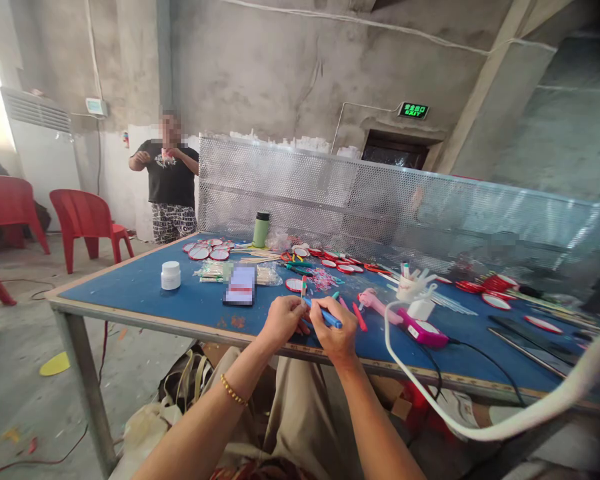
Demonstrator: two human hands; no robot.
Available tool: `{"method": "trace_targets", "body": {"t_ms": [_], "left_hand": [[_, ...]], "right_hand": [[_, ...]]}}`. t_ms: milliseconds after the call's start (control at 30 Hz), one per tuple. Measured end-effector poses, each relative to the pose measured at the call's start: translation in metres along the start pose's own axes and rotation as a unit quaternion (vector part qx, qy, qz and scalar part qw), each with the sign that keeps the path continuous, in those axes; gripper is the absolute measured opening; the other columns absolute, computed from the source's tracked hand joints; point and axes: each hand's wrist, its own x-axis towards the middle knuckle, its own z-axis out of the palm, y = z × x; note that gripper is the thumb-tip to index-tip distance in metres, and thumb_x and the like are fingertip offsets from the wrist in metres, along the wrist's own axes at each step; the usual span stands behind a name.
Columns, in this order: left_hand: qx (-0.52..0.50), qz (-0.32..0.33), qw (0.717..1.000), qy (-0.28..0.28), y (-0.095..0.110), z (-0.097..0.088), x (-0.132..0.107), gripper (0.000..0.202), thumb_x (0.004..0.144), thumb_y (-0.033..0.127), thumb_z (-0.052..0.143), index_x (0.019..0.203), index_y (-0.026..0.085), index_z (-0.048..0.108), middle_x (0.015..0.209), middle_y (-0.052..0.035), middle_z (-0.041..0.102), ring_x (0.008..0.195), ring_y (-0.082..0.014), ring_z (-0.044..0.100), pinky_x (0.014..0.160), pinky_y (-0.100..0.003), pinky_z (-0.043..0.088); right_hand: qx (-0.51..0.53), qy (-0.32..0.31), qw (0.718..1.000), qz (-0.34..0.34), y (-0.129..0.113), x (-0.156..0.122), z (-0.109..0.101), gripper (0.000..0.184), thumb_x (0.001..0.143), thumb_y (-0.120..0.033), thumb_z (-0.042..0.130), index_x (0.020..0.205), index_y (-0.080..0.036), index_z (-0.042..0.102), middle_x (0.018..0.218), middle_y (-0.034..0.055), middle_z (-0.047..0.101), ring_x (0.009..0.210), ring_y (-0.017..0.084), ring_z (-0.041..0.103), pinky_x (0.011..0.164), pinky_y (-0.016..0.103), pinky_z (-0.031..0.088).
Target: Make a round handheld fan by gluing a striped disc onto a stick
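My left hand (286, 315) is closed, pinching a small upright strip (304, 285) with red, white and green on it. My right hand (334, 330) is wrapped around a blue marker (333, 319), its tip against or very near the strip; I cannot tell if they touch. Just behind the left hand lies a red-rimmed white disc (293, 286). Red markers (360, 317) rest beside the right hand, and a pink tool resembling a glue gun (379, 307) is farther right. A phone (240, 287) stands propped left of my hands.
A white jar (171, 275), a green bottle (261, 230) and several red-rimmed discs (199, 253) stand or lie on the blue table (130, 293). At right are a magenta device (425, 331) with a cord and a curved white arm (480, 432). A person (173, 173) stands beyond the table.
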Motion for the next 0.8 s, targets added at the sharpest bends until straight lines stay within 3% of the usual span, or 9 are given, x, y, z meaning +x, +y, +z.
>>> {"method": "trace_targets", "body": {"t_ms": [800], "left_hand": [[-0.011, 0.001, 1.000, -0.004, -0.0016, 0.0003, 0.0012, 0.025, 0.087, 0.028, 0.052, 0.066, 0.015, 0.056, 0.048, 0.0014, 0.058, 0.046, -0.0137, 0.065, 0.041, -0.017, 0.045]], "right_hand": [[-0.012, 0.020, 1.000, 0.008, 0.0018, -0.0003, -0.0005, 0.018, 0.090, -0.015, 0.056, 0.073, -0.019, 0.059, 0.063, -0.0019, 0.060, 0.056, 0.010, 0.055, 0.059, 0.022, 0.044]]}}
